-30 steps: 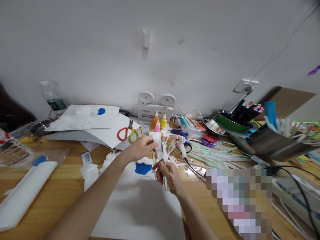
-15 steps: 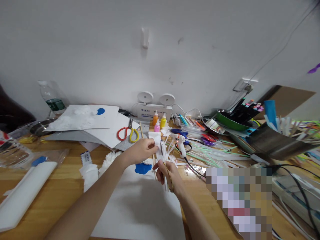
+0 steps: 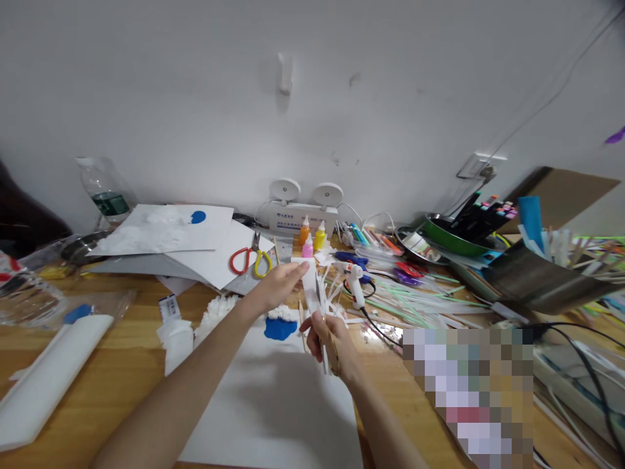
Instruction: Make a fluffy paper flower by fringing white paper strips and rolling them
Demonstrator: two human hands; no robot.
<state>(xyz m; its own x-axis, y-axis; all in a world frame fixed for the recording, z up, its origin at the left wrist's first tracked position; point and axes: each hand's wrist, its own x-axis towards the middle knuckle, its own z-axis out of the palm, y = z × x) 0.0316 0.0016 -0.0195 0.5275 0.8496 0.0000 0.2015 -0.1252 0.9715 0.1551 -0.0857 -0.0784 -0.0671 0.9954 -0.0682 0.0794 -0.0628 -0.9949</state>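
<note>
My left hand (image 3: 274, 288) pinches a small white piece of paper (image 3: 309, 284) and holds it upright above the desk. My right hand (image 3: 328, 340) grips gold-handled scissors (image 3: 330, 332) just below; their blades point up into the paper's lower edge. Thin white cut strips (image 3: 336, 290) lie on the desk behind the paper. Under both hands lies a large white sheet (image 3: 273, 397) with a blue blob (image 3: 280, 327) at its far end.
Red and yellow scissors (image 3: 250, 260), small paint bottles (image 3: 311, 238), a white glue gun (image 3: 355, 284) with its black cord, and coloured markers (image 3: 371, 238) lie behind. A water bottle (image 3: 104, 190) and stacked sheets (image 3: 166, 229) sit far left. Straws and bowls crowd the right.
My left hand has turned the paper so it looks narrower, with the fingers stretched further along it. The scissors in my right hand have edged up into the paper.
</note>
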